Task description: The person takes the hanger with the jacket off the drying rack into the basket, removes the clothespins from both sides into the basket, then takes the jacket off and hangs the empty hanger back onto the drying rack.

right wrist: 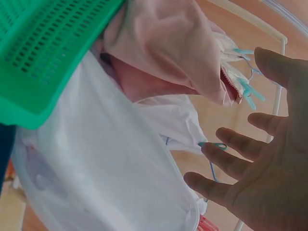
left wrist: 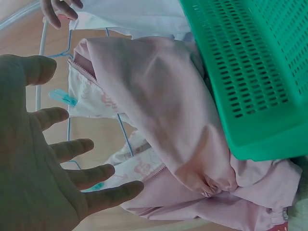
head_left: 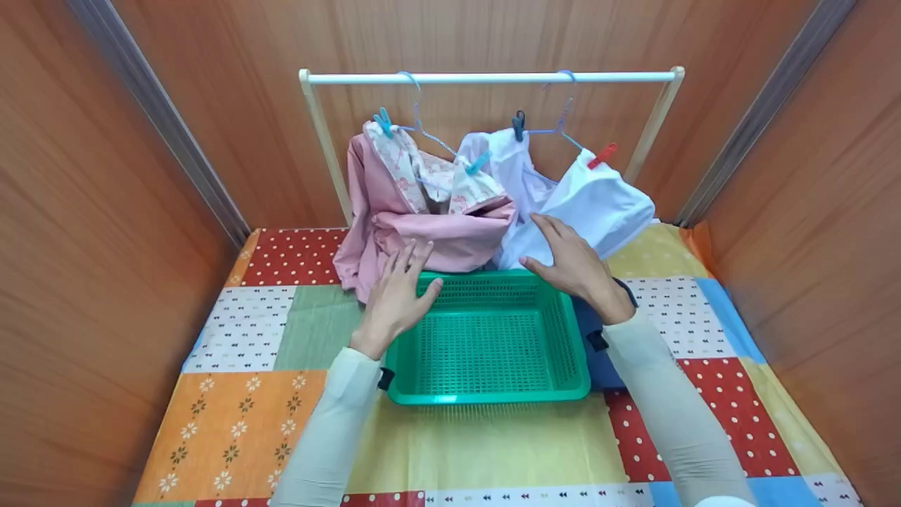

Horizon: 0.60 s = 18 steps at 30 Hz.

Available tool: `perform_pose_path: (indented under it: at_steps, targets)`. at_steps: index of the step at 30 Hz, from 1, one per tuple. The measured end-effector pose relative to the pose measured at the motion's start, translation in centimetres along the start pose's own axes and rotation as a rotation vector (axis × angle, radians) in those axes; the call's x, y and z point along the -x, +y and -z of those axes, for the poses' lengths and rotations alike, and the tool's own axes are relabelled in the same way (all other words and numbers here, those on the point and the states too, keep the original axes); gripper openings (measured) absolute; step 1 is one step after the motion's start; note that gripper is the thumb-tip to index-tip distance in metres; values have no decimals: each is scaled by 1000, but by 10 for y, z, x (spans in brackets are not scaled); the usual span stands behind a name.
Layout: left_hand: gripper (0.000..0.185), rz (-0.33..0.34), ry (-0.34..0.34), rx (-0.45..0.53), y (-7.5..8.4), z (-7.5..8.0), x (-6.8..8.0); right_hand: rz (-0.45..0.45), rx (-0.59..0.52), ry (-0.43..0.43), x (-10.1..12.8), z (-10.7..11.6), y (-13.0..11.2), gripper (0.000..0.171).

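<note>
A green plastic basket (head_left: 489,398) sits empty on the patchwork tablecloth (head_left: 239,415). Behind it a pink jacket (head_left: 422,232) and a white garment (head_left: 598,204) hang on blue hangers from a white rail (head_left: 493,77), held by pegs. My left hand (head_left: 394,299) hovers open over the basket's far left corner, fingers spread toward the pink jacket (left wrist: 159,106). My right hand (head_left: 574,264) is open above the far right corner, fingers straight and close to the white garment (right wrist: 106,163). Neither hand holds anything.
Wooden panel walls (head_left: 91,211) close in the left, right and back. The rail's wooden uprights (head_left: 327,148) stand at the table's far edge. A dark blue cloth (head_left: 598,352) lies under the basket's right side. A red peg (head_left: 603,155) and blue pegs (head_left: 383,121) clip the clothes.
</note>
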State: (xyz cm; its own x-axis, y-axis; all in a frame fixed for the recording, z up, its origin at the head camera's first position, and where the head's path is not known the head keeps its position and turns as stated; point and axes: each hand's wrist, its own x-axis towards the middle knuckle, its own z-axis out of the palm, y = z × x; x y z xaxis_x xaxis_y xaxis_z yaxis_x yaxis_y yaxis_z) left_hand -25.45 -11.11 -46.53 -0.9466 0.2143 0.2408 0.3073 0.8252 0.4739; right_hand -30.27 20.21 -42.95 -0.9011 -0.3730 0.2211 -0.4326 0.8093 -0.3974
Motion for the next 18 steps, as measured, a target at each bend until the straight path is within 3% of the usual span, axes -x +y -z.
perform_pose_path:
  at_steps: [4, 10, 18]
  targets:
    - [65, 11, 18, 15, -8, -2, 6, -5, -94, 10, -7, -1, 1, 74]
    - [65, 57, 28, 51, -17, -5, 17, 11, -278, 125, -19, -4, -1, 63]
    - [68, 117, 24, 95, -29, -15, 37, 7, -343, 224, -38, -8, -7, 50]
